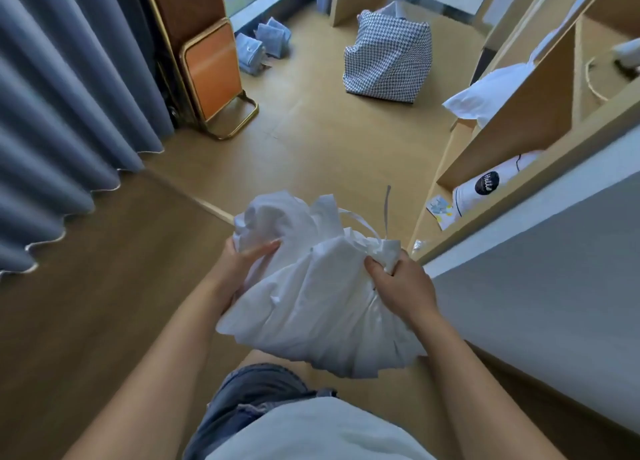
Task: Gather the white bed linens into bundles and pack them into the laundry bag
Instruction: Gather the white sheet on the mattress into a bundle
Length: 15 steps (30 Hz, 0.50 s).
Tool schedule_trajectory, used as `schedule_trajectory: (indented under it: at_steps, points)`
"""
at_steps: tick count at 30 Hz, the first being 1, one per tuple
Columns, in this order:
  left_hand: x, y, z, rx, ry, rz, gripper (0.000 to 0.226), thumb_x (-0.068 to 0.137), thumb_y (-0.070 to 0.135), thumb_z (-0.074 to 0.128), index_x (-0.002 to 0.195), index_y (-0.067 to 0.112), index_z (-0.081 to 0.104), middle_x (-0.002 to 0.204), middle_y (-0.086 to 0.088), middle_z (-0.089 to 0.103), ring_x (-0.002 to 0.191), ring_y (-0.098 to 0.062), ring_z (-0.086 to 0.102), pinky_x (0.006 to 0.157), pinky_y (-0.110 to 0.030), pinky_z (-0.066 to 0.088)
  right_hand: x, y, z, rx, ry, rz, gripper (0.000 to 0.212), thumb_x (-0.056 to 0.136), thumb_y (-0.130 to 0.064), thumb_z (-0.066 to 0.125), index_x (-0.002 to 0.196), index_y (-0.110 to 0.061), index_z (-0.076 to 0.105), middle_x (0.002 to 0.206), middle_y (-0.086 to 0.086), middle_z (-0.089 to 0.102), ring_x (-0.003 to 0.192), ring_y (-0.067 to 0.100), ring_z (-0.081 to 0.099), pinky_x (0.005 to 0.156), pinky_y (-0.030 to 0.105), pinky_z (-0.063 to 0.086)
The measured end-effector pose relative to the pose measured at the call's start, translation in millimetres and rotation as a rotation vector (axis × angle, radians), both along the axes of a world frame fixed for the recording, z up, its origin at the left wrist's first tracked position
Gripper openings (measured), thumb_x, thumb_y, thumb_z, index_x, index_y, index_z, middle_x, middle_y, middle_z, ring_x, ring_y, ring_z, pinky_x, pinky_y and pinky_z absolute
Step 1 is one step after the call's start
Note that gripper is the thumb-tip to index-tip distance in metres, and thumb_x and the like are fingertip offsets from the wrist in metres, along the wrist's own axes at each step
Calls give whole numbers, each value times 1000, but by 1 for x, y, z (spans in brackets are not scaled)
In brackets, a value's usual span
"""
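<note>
Now left hand [239,264] holds linen bundle [311,297]; right hand [401,286] fingers pinch it.

white linen bundle [322,286] crumpled, held above floor; checkered laundry bag [388,58] on floor, well apart.
</note>
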<state>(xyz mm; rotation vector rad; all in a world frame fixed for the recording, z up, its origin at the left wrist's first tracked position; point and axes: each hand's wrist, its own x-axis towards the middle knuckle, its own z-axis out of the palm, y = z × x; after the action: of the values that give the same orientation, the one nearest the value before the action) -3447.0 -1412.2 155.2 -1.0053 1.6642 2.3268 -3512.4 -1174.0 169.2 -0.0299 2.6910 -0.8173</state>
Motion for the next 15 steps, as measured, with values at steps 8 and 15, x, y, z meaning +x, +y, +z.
schedule_trajectory:
  at_steps: [8,15]
  points:
    - [-254,-41,-15,-9,-59,-152,101,44,58,89,131,31,47,125,-3,61,105,-26,65,89,-49,53,-218,-18,13,10,-9,-144,49,92,-49,47,118,-8,54,105,10,66,102,32,59,79,34,44]
    - [-453,-23,-22,18,-146,-274,100,46,56,89,134,31,46,122,-3,63,99,-31,68,83,-52,55,-387,1,-4,4,-77,-287,73,70,-69,31,107,-14,60,90,4,70,90,28,62,78,37,49]
